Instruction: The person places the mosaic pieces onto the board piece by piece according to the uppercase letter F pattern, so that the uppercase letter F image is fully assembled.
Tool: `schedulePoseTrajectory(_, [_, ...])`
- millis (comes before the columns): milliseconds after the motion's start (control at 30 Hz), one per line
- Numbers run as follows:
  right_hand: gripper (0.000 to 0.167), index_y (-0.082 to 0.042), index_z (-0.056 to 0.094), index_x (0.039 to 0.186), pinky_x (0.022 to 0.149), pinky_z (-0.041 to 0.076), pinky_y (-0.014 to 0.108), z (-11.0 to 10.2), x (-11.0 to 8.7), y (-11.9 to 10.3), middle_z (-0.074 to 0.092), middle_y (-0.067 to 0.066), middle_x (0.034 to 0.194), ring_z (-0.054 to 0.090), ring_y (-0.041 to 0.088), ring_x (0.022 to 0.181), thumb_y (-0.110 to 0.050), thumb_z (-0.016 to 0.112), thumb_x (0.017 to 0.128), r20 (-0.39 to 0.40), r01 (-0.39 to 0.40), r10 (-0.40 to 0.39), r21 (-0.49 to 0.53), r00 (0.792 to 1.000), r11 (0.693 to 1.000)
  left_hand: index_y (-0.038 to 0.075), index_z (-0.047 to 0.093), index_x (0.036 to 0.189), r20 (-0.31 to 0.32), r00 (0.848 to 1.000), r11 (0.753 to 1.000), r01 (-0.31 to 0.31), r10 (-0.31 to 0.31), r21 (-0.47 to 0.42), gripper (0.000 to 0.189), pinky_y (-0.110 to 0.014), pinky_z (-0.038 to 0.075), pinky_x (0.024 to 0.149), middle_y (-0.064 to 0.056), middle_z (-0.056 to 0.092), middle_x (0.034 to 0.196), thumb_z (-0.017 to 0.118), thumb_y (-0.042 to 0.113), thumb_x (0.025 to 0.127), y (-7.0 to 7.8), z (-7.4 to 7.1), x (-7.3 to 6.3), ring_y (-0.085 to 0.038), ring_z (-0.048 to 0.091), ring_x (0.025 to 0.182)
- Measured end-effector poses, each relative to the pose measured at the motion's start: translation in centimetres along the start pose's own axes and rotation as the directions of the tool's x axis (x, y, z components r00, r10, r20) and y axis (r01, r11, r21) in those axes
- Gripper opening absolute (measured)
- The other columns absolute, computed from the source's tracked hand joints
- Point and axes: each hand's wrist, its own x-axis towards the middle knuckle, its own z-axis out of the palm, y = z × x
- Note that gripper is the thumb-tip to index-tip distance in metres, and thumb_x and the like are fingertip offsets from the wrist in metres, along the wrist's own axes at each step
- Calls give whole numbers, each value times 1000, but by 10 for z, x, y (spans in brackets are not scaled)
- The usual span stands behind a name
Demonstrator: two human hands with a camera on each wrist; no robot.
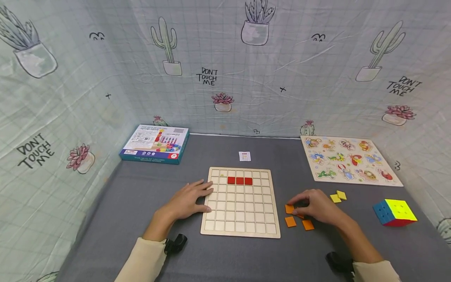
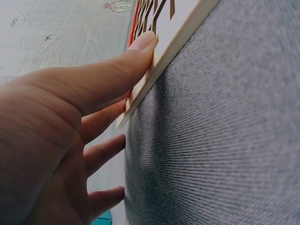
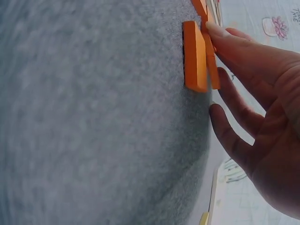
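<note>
A light wooden grid board [image 1: 239, 231] lies in front of me, with three red square tiles [image 1: 240, 180] side by side in a row near its far edge. My left hand [image 1: 186, 199] rests at the board's left edge, fingers spread; in the left wrist view the thumb [image 2: 136, 51] lies on the rim. Right of the board, my right hand [image 1: 318, 205] pinches an orange square tile [image 1: 289, 209] between thumb and index finger. Other orange tiles [image 1: 290, 222] lie close under and beside that hand; one is partly hidden by it.
Two yellow tiles [image 1: 335, 198] and a puzzle cube [image 1: 394, 212] are on the right. Behind them lies an insect picture board [image 1: 352, 160]. A small printed card [image 1: 244, 156] sits beyond the grid board, and a flat box [image 1: 155, 144] stands at the back left.
</note>
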Motion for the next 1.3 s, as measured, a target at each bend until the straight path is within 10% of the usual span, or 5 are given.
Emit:
schedulePoseTrajectory(300, [14, -21, 79, 97, 73, 57, 19, 1, 9, 0, 74, -4, 100, 65, 0, 84, -12, 81, 86, -6, 50, -50, 59, 999, 997, 12, 53, 150, -2, 1000, 1000, -4, 4, -7, 69, -71, 19, 123, -4, 40, 165, 75, 40, 91, 0, 0, -1, -37, 29, 157])
schedulePoseTrajectory(600, [14, -19, 82, 101, 83, 57, 25, 0, 19, -4, 77, 0, 113, 70, 26, 108, -19, 80, 87, -51, 26, -27, -22, 998, 999, 12, 53, 150, 2, 1000, 1000, -13, 13, -4, 70, -72, 19, 123, -4, 40, 165, 75, 41, 90, -2, 0, 1, -36, 29, 157])
schedulePoseTrajectory(1300, [20, -10, 81, 109, 84, 59, 26, 14, 53, -42, 75, 8, 116, 69, 27, 109, -11, 76, 90, -107, 30, -25, 45, 994, 999, 11, 53, 149, 6, 1000, 1000, -9, 9, -3, 70, -72, 20, 123, -3, 40, 165, 75, 41, 90, 0, -1, 0, -36, 28, 157])
